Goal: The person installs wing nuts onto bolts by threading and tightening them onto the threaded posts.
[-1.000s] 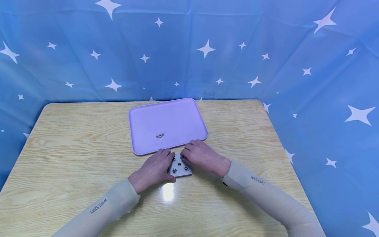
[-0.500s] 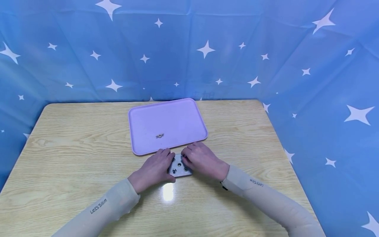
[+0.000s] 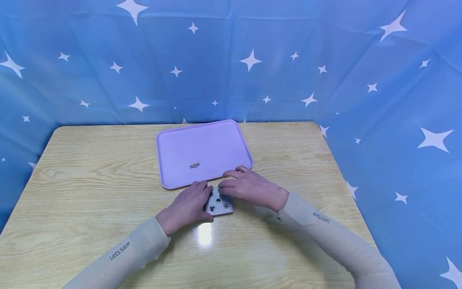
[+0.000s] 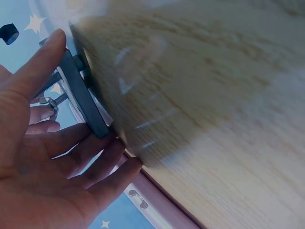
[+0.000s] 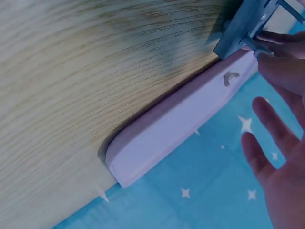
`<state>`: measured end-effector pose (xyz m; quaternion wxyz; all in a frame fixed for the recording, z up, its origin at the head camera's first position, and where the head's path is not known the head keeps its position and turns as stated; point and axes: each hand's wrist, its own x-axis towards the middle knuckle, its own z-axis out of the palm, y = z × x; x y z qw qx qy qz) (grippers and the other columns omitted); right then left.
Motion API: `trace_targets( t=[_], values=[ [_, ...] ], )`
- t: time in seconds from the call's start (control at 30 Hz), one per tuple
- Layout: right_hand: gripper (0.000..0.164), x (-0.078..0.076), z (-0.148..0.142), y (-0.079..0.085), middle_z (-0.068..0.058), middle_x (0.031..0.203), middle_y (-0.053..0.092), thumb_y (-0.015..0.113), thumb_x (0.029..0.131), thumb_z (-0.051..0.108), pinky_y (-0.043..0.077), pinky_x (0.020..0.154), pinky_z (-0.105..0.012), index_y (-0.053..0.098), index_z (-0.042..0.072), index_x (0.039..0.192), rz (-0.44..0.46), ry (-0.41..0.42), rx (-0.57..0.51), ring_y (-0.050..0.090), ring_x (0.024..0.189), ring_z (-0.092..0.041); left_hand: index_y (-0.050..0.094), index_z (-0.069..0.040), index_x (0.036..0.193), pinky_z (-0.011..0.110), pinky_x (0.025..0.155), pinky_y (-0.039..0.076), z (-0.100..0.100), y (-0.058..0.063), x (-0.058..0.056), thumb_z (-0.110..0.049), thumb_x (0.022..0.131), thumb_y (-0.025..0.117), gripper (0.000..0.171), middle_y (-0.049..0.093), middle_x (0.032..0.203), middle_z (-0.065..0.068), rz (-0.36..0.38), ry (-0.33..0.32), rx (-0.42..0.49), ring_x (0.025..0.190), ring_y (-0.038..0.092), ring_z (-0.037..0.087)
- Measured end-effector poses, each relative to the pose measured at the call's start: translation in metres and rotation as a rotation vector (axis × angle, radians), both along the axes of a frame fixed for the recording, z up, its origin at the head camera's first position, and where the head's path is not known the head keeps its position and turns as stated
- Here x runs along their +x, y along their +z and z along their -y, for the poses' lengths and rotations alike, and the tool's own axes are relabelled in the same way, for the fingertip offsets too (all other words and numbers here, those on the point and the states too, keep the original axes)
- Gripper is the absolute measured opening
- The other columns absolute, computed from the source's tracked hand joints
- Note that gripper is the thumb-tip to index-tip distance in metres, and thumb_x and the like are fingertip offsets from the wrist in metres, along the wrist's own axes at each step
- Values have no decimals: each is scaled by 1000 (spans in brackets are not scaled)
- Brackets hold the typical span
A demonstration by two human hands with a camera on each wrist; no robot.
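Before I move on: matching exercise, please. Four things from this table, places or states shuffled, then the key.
1. rectangular purple tray
2. small loose metal wing nut
3. grey metal plate with holes
4. bare left hand

a. gripping the plate
b. lying on the tray
c. between left hand and bare right hand
d. directly on the wood-grain table, beyond the plate

Pairs: 1-d, 2-b, 3-c, 4-a

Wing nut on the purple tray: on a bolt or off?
Off. The wing nut lies on the purple tray, nothing showing through it; the left hand holds the metal plate outside the tray.
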<state>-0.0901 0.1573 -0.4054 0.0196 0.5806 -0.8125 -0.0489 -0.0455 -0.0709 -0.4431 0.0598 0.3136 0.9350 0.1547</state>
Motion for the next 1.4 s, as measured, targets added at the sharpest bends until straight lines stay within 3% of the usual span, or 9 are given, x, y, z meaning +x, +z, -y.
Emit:
trace_targets(
  t=[0.23,0.5,0.83,0.93,1.0,1.1,1.2,1.3,1.4],
  values=[
    [18,-3,5,-3,9,109,63,65,91,12,39,89,-37,68,21,106,-41,-19,-21,51,110,-16,60,-2,111,34,70,43,0,0,-1,-47,57,88,76,51,97,4,5,2,-1,85,48,22],
    [8,0,11,-12,4,97,64,62,93,19,41,76,-31,67,16,99,-48,-106,-63,54,91,-15,60,-2,110,34,71,43,-1,0,-1,-47,57,88,75,51,96,4,7,1,3,85,48,22],
    [19,9,21,-26,1,71,57,64,86,28,38,59,-31,61,13,75,-61,-321,-226,50,65,-18,60,-1,108,35,71,44,0,0,0,-47,55,88,76,51,95,5,-21,2,3,84,49,22],
    [21,12,22,-24,0,73,59,65,86,31,39,60,-32,62,12,77,-46,-364,-209,53,67,-19,60,-1,109,34,71,44,-1,1,0,-47,56,88,76,51,96,5,-14,6,-1,84,49,22],
    [27,13,20,-20,-2,81,63,65,88,38,40,66,-34,66,11,86,-22,-374,-180,57,74,-20,60,0,110,35,71,44,-1,1,0,-47,56,89,77,52,96,5,-8,5,-1,85,49,23],
    [37,11,14,-11,0,102,66,63,89,44,42,79,-38,67,13,108,24,-331,-129,58,93,-20,60,1,112,36,73,45,-1,1,0,-46,56,88,78,52,98,7,-4,1,-2,86,49,24],
    [36,7,8,-2,5,123,61,64,93,33,39,90,-40,62,18,125,64,-219,-76,53,113,-17,60,1,113,36,75,45,-1,1,0,-47,56,89,79,54,100,7,-2,-2,-6,88,50,25],
    [36,3,3,2,9,130,58,65,92,14,39,93,-40,62,20,128,75,-100,-29,48,121,-15,60,1,113,36,75,45,-1,2,-1,-46,56,89,79,54,100,7,4,-1,-6,88,50,24],
    [35,2,2,1,10,126,60,66,91,9,39,91,-39,65,20,124,54,-48,-4,49,120,-15,60,0,114,36,75,44,-1,3,-1,-46,57,89,78,54,100,6,15,-2,-6,88,50,24]
  ],
)
